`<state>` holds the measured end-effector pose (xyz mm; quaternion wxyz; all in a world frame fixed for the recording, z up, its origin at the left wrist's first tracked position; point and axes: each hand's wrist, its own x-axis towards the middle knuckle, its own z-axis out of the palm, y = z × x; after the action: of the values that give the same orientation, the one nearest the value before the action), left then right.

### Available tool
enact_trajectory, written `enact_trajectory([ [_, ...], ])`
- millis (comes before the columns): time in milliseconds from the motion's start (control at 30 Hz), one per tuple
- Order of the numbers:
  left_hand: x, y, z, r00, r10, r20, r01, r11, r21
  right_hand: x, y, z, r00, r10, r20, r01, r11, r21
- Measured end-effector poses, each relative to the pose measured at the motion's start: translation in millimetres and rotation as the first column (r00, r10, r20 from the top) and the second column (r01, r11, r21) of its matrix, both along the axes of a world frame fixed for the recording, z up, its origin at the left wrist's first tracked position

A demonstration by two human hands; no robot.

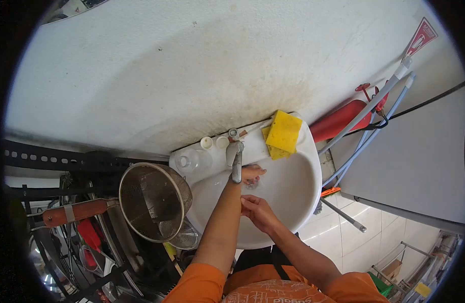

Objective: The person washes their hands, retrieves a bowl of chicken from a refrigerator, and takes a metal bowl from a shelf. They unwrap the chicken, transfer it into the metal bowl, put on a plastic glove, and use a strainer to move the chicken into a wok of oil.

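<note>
Over the white sink (305, 177), my left hand (251, 173) is under the metal tap (236, 159), thumb held out and the other fingers partly hidden by the spout. Nothing shows in that hand. My right hand (260, 213) is at my left forearm just below the wrist, its curled fingers against the skin and some fingertips hidden behind the arm. Yellow sponges (284, 134) are stacked on the sink's back right rim. A clear plastic bottle (188, 161) lies on the back left rim, near two small whitish caps (206, 143).
At the left, a large round strainer (154, 202) with an orange-brown handle (76, 212) juts beside the sink above a rack of utensils. A red fire extinguisher (343, 121) and pale poles (366, 113) lean at the right, near a grey panel (419, 156).
</note>
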<state>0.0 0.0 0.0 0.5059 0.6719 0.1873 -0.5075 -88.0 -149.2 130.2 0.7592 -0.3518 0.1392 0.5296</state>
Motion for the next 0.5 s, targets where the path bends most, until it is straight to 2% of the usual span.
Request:
enact_trajectory([
  [67,-9.3,-3.5,9.3,0.987,0.152,0.044,-0.151,0.988,-0.032,-0.4,-2.7,-13.0,0.996,0.068,-0.061,-0.068,0.998,-0.006],
  [167,-22.0,6.7,0.3,0.905,0.407,-0.125,-0.426,0.855,-0.296,-5.6,28.3,-26.8,0.989,-0.12,-0.084,0.114,0.991,-0.07],
  [267,-28.6,15.3,-0.3,0.844,0.424,-0.329,-0.537,0.681,-0.498,-12.8,38.2,-25.1,0.999,-0.03,0.023,0.033,0.986,-0.161],
  [367,-34.8,34.5,8.9,0.91,0.381,-0.163,-0.41,0.772,-0.486,-21.7,25.1,5.4,0.993,0.094,0.073,-0.086,0.992,-0.096],
  [400,-34.6,36.2,22.9,0.933,0.339,-0.117,-0.355,0.827,-0.436,-18.2,22.4,5.7,0.995,0.092,0.048,-0.09,0.995,-0.041],
  [467,-45.8,31.7,15.8,0.839,0.504,-0.206,-0.523,0.641,-0.561,-3.6,18.2,4.2,0.995,0.095,0.004,-0.095,0.993,0.064],
  [500,-56.5,25.7,13.2,0.779,0.569,-0.264,-0.592,0.528,-0.609,4.7,22.9,-1.3,0.999,0.032,0.011,-0.032,0.999,0.009],
])
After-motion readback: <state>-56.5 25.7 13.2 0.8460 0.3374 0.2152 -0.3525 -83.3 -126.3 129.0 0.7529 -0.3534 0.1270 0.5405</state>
